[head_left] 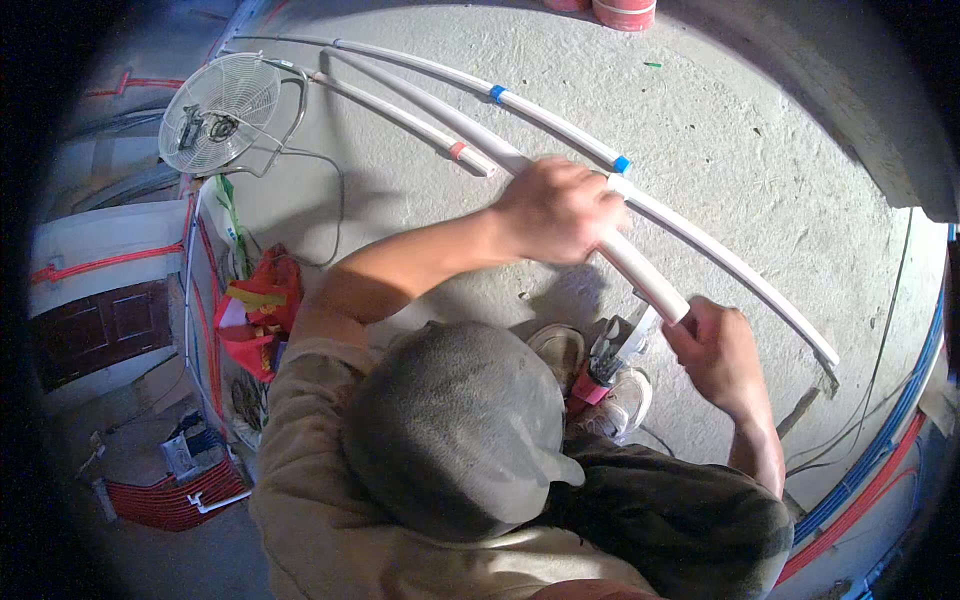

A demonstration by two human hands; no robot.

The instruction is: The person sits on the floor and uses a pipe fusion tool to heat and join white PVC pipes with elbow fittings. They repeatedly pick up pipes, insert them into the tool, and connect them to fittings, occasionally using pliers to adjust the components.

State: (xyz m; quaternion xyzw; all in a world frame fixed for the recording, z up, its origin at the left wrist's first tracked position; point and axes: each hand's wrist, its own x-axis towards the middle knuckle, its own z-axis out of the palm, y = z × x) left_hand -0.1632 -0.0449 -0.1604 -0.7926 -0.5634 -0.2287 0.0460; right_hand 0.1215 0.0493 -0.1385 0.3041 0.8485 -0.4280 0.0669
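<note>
A long, thick white pipe (pixel 642 275) slants from the far left toward my right knee, held off the floor at its near part. My left hand (pixel 563 208) is closed around it from above, slightly blurred. At the pipe's near end my right hand (pixel 718 352) is closed, with the fingertips partly hidden. Just beyond my left hand, a thinner white pipe (pixel 735 262) lies on the floor, running to the right. Between my shoes is a tool with a pinkish-red part (pixel 590 390); its kind is unclear.
White pipes with blue tape (pixel 497 93) and a white pipe with red tape (pixel 457 151) lie on the floor. A fan (pixel 222 112) and red bag (pixel 262 315) are at left. Blue and red conduits (pixel 868 490) run along the right side. Red cylinders (pixel 625 12) stand at the far edge.
</note>
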